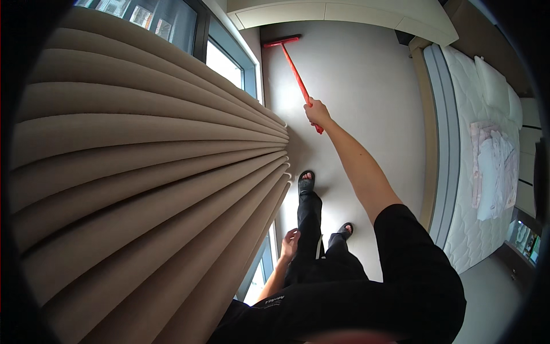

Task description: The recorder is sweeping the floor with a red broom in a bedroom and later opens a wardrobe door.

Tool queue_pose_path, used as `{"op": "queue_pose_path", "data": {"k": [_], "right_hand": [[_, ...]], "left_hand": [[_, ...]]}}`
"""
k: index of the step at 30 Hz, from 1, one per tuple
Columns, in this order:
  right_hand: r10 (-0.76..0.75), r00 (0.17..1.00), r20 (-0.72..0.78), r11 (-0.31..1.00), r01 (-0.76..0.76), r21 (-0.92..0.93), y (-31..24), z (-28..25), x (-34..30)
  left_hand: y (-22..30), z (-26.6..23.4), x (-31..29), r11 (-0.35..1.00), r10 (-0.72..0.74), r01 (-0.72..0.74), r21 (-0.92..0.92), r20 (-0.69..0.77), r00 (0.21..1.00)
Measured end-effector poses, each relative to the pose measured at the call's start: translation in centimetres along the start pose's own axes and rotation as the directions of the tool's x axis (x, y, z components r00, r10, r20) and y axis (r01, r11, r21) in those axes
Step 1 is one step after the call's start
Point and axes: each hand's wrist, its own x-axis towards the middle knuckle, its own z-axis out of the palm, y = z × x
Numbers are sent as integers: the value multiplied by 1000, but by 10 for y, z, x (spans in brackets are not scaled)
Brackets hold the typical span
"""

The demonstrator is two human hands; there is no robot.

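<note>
A pleated beige curtain (143, 189) filled the left side, against the window (226, 63). The left hand (290, 242) hung beside the thigh — fingers loose, holding nothing. The right hand (317, 113) gripped the red mop (293, 67) by its handle, the head resting on the pale floor (355, 74) near the far wall. A bed (487, 160) stood along the floor's right edge.

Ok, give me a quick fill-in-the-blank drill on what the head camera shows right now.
1. The right hand grips the handle of a long ____ mop.
2. The mop's head rests on the pale ____ near the window.
3. The left hand hangs beside the beige ____.
4. On the bed at the right lies folded ____ cloth.

Missing words: red; floor; curtain; pink
</note>
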Motion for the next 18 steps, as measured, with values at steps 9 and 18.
{"op": "queue_pose_path", "data": {"k": [9,18], "right_hand": [[-81,993,-90,849,22,-528,184,-24,-229],[294,887,357,762,-443,472,346,-157,-564]], "left_hand": [[-76,4,4,997,-60,52,-53,-157,986],[-180,27,-66,874,71,-122,471,125,990]]}}
